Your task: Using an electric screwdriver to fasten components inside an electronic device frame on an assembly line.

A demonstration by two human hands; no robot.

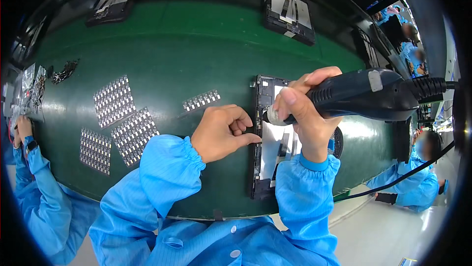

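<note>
An opened flat electronic device (268,167), a black frame with silver plates inside, lies on the green bench in front of me. My left hand (221,131) is at its left edge, fingers curled in and thumb tip against the frame; anything between them is too small to make out. My right hand (309,113) is wrapped round the front of a black corded handheld tool (366,94), held over the device. The tool's pale, wrapped tip (275,116) points left, close to that same edge. Left of my left hand lies a small strip of dark parts (201,100).
Several sheets of small parts (114,100) lie to the left on the green bench (162,64). Further opened devices (289,10) stand along the far side. A black cable (408,173) hangs at the right. A co-worker's arm (42,167) reaches in at the left.
</note>
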